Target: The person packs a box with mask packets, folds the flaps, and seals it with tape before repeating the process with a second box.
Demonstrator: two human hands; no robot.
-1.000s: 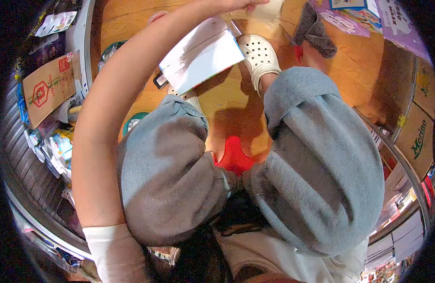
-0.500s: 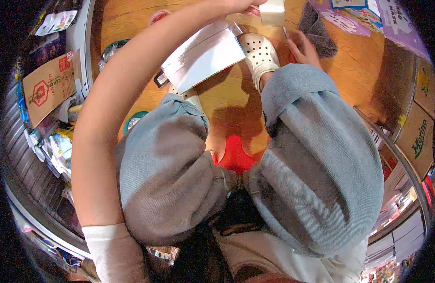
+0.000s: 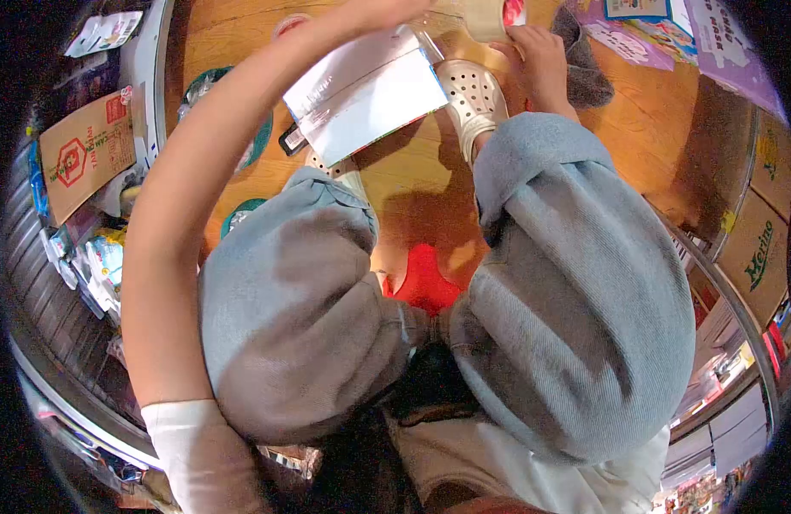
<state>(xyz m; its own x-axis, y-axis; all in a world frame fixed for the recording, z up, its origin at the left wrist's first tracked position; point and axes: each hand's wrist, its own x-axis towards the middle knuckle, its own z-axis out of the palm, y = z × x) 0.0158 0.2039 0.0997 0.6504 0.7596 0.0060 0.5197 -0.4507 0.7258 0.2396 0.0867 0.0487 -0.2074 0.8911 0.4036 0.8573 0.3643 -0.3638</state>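
Observation:
My right hand (image 3: 539, 58) reaches past my right knee, its fingers and thumb against the lower edge of a cream roll of tape (image 3: 483, 19) with a red and white inside. My left hand (image 3: 395, 10) is at the top edge, left of the roll, blurred and partly cut off. Its fingertips cannot be made out. Beneath my left forearm lies a white, flat, book-like thing (image 3: 370, 103) with a blue edge and a glossy clear film at its top. It rests near my cream clog (image 3: 474, 96).
A dark grey felt piece (image 3: 588, 73) lies right of my right hand, beside purple printed packages (image 3: 627, 43). A black item with a label (image 3: 292, 140) touches the white thing's left corner. Cardboard boxes (image 3: 87, 158) and shelving line the left; a Merino box (image 3: 760, 248) stands right.
My left hand has moved left, away from the roll. My right hand has risen to the roll, which has tilted to show its red inside and shifted slightly left.

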